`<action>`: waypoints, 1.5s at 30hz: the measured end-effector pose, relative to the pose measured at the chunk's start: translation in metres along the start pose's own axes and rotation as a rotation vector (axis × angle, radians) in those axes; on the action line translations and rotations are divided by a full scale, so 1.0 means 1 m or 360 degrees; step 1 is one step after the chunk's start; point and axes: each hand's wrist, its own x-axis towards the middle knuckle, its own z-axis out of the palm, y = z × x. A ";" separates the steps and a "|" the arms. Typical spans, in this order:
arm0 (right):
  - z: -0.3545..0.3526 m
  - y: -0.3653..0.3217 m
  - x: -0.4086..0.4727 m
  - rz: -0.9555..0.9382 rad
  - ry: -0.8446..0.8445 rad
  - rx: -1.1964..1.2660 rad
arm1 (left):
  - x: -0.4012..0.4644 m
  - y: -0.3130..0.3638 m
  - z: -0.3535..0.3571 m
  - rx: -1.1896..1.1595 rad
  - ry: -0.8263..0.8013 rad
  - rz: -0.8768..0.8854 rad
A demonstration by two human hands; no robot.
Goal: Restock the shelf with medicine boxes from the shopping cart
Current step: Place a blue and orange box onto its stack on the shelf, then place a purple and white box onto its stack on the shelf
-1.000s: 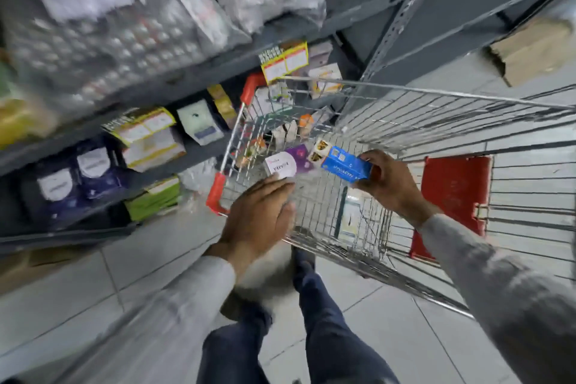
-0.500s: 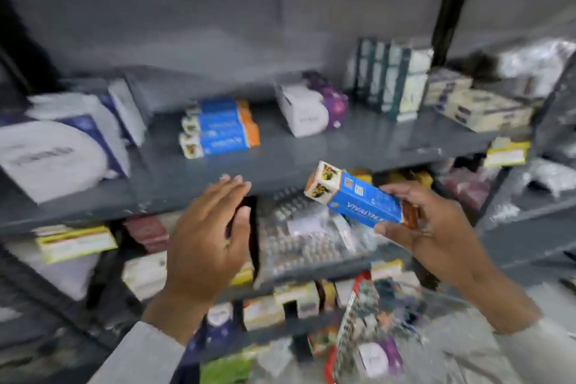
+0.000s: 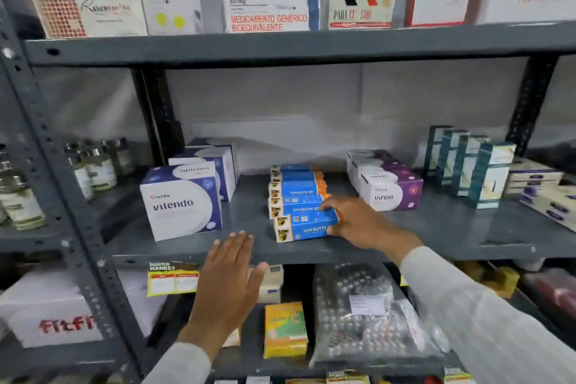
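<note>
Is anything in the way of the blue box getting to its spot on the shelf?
No. The right hand already has the blue box down on the shelf, in front of the matching stack.

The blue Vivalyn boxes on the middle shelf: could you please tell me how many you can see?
5: four in a row running back from the shelf front, the fifth nearest, in the right hand. More may hide behind.

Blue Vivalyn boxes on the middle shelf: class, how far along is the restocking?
Done: a row of blue Vivalyn boxes lies on the middle shelf. In hand: the right hand sets the front box down; the left hand is empty. Left: unknown, the cart is out of view.
</note>
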 end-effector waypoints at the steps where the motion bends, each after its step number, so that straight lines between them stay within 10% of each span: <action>1: 0.004 0.001 0.002 -0.0029 -0.0013 -0.0022 | 0.000 0.000 0.001 -0.0002 -0.0001 -0.0008; 11: 0.019 0.019 -0.049 -0.0217 0.0353 0.0021 | 0.000 0.004 -0.001 -0.0119 -0.0009 -0.0064; 18: 0.017 0.040 -0.130 -0.0273 0.0853 0.0019 | -0.019 0.078 -0.011 -0.0709 0.0516 0.0104; 22: 0.039 0.075 -0.190 -0.0185 0.0932 0.0037 | -0.050 0.137 0.035 -0.0843 0.0215 0.0367; 33: 0.184 0.274 -0.411 0.1437 0.0151 0.0519 | -0.188 0.290 0.234 -0.0965 -0.1650 -0.0062; 38: 0.250 0.318 -0.453 0.1757 -0.0394 0.0688 | -0.241 0.299 0.289 -0.0469 -0.1684 0.0269; 45: 0.324 0.371 -0.437 0.1242 -0.0727 0.0346 | -0.274 0.288 0.319 -0.0257 -0.1539 0.0607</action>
